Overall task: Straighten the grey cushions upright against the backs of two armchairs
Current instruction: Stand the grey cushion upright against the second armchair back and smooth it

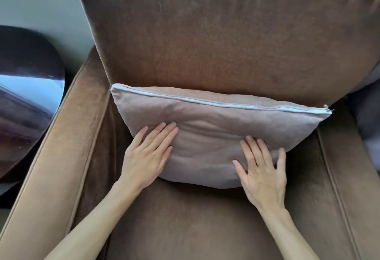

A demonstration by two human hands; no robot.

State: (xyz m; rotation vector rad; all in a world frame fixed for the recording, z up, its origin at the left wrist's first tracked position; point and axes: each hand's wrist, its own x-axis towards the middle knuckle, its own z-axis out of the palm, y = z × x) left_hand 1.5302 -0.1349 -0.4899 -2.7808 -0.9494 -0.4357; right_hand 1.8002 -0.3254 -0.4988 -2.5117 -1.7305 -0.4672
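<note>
A grey cushion with a white zipper along its top edge stands on the seat of a brown armchair, leaning against the chair's back. My left hand lies flat on the cushion's lower left face, fingers straight. My right hand presses flat on its lower right face, fingers spread. Neither hand grips the fabric. The cushion's bottom edge rests on the seat between my wrists.
A dark glossy round side table stands to the left of the chair's left armrest. At the right edge, beyond the right armrest, a bluish-grey soft shape shows, blurred. A pale wall is behind.
</note>
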